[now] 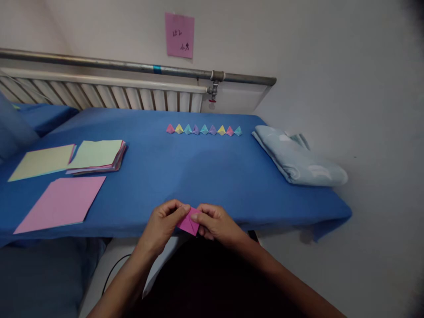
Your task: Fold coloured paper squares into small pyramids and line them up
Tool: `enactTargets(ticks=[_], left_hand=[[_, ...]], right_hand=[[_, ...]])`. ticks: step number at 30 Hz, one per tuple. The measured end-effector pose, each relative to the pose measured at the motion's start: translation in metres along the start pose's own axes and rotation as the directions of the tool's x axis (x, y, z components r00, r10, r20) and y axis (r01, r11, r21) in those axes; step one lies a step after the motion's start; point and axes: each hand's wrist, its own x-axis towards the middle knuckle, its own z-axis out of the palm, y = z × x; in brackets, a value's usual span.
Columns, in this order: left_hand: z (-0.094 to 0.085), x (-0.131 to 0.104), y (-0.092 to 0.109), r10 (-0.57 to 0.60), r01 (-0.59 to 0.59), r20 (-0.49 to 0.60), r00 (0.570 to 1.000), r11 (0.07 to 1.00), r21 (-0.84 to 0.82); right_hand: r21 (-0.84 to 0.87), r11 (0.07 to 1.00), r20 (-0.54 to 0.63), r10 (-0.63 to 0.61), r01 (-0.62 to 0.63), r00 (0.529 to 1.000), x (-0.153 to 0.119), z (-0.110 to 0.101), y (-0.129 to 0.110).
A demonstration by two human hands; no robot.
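Note:
A small folded piece of bright pink paper [189, 225] is held between both hands at the near edge of the blue-covered table. My left hand [166, 221] pinches its upper left part between thumb and fingers. On the other side, my right hand [213, 222] grips the right part, its thumb lying on top of the paper. Creases run across the visible face; the fingers cover its sides. Farther back, a row of several small folded paper shapes [204, 129] in pink, yellow, teal and purple lies on the table.
Left on the blue cloth [149, 176] are a stack of coloured paper [97, 153], yellow sheets [43, 161] and pink sheets [62, 204]. A folded light blue cloth [298, 159] lies at the right. Behind stand a radiator [132, 98] and a pipe [115, 65].

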Motion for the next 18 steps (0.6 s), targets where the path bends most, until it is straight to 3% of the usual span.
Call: enactTargets(ticks=[5, 9, 12, 15, 18], left_hand=[[0.0, 0.006, 0.001, 0.003, -0.002, -0.012, 1.0, 1.0, 0.016], [-0.001, 0.017, 0.005, -0.059, 0.058, 0.003, 0.998, 0.99, 0.127], [-0.006, 0.026, 0.007, -0.057, 0.047, 0.017, 0.998, 0.93, 0.365], [-0.014, 0.03, 0.001, 0.192, -0.107, -0.069, 0.979, 0.77, 0.629], [-0.019, 0.022, -0.012, 0.5, -0.295, -0.053, 0.865, 0.59, 0.751]], right_hand=[[0.094, 0.983, -0.086, -0.15, 0.158, 0.985, 0.005, 0.001, 0.001], [-0.064, 0.964, -0.113, -0.264, 0.258, 0.958, 0.015, -0.001, 0.002], [-0.221, 0.945, -0.119, -0.272, 0.241, 0.955, 0.023, -0.002, 0.003], [-0.452, 0.871, -0.15, -0.288, 0.193, 0.946, 0.029, -0.003, 0.004], [-0.639, 0.75, -0.135, -0.329, 0.172, 0.935, 0.032, -0.002, 0.003]])
